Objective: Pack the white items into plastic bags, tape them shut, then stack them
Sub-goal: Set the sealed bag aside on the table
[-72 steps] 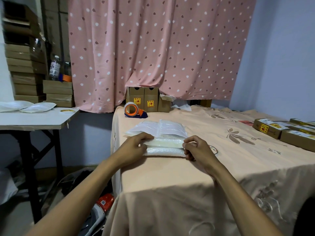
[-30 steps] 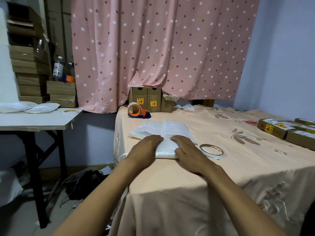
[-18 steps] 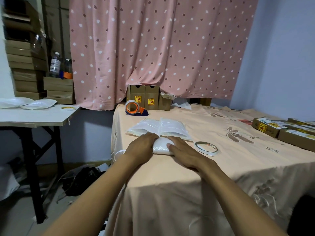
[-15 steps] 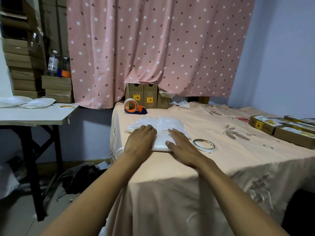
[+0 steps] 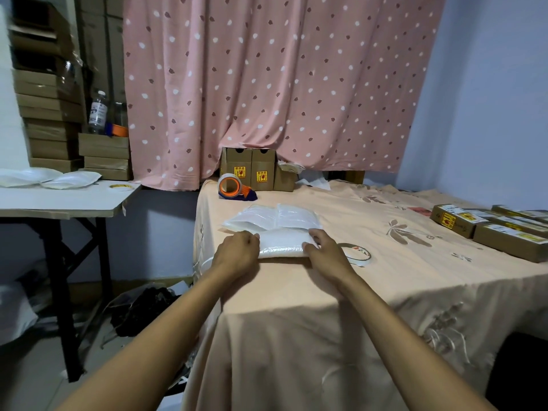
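Note:
A white item in a clear plastic bag (image 5: 281,243) lies flat on the peach tablecloth (image 5: 370,280). My left hand (image 5: 237,253) grips the package's left end. My right hand (image 5: 324,252) holds its right end, thumb on the near corner. Just behind it lie more flat bagged packages (image 5: 272,216). A small roll of clear tape (image 5: 357,256) rests on the cloth beside my right hand, partly hidden by it. An orange tape dispenser (image 5: 234,188) stands further back near the curtain.
Brown cartons (image 5: 256,173) stand at the table's far edge under the pink curtain. Flat labelled boxes (image 5: 489,229) lie at the right. A white side table (image 5: 59,200) on the left carries white bags and a tape roll; stacked cartons stand behind it.
My hands lay close together on top of the package; they have slid apart to its left and right ends. The package itself has stayed in place.

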